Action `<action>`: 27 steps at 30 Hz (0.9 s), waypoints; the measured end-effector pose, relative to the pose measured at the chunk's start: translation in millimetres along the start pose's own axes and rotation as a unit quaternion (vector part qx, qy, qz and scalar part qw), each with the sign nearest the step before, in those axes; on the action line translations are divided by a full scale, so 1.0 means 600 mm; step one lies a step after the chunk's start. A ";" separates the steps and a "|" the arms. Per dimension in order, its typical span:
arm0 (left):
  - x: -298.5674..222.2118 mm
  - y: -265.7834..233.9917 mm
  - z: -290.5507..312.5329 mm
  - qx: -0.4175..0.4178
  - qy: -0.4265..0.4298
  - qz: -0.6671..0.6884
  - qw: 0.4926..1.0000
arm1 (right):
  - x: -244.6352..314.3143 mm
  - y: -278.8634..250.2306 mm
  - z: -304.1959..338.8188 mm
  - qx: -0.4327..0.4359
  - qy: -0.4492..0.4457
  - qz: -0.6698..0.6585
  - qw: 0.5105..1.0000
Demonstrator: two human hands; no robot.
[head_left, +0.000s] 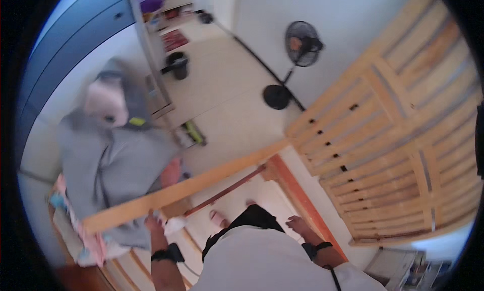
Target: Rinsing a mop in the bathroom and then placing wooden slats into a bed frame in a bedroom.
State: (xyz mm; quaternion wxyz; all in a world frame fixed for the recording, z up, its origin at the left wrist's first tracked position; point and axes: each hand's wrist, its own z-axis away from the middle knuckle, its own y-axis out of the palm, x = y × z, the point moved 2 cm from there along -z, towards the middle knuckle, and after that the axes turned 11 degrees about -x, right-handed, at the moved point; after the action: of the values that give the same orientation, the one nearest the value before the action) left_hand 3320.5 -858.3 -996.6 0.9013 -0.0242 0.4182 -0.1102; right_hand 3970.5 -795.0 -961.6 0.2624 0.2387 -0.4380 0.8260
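My left hand (pixel 154 223) is at the near edge of a long light-wood rail (pixel 186 190), its fingers closed by a crumpled white cloth (pixel 175 224). Blur hides how much of the cloth lies inside the grip. To the right, my right hand (pixel 298 225) hangs empty beside an orange-brown wooden side board (pixel 307 205), fingers loosely apart. The rail runs slantwise from lower left to the corner by the slatted panel. Inside the frame, a thin dark red bar (pixel 224 191) crosses above the floor where my feet stand.
A large slatted wooden panel (pixel 383 140) leans at the right. Grey bedding (pixel 121 155) is heaped at left, below blue drawers (pixel 80 29). Farther off are a black standing fan (pixel 301 44), a dark bin (pixel 177 65) and a red mat (pixel 174 40). Wooden slats (pixel 143 263) lie lower left.
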 end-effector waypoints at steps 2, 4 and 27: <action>-0.010 0.000 0.011 -0.089 -0.029 -0.023 0.995 | -0.018 -0.008 0.005 -0.018 0.203 0.045 0.978; -0.047 0.048 0.038 -0.133 -0.034 -0.058 0.989 | -0.087 0.008 -0.021 -0.006 0.255 0.058 0.965; 0.079 0.243 0.002 -0.166 -0.377 0.624 0.663 | -0.048 -0.299 -0.232 0.016 0.298 -0.156 0.942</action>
State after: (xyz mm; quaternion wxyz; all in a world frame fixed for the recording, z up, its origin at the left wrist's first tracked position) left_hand 3377.0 -726.9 -1051.0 0.8205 0.0538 -0.0293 0.5683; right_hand 4084.2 -597.4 -942.3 0.5027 0.0515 -0.2835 0.8150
